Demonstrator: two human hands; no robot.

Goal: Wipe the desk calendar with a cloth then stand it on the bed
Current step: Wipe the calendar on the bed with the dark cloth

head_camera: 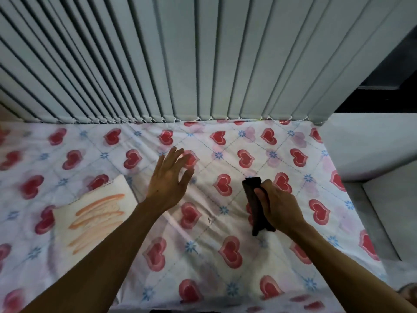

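Observation:
The desk calendar (94, 213), white with orange brush strokes and a spiral edge, rests on the bed (225, 222) at the left, partly under my left forearm. My left hand (169, 181) hovers open above the sheet, just right of the calendar, fingers spread, holding nothing. My right hand (277, 204) is shut on a dark folded cloth (255, 199), held over the bed at the right, apart from the calendar.
The bed carries a white sheet with red hearts and blue flowers. Grey vertical blinds (180, 64) hang along the far edge. A pale ledge (372, 143) and floor (388, 211) lie past the bed's right edge.

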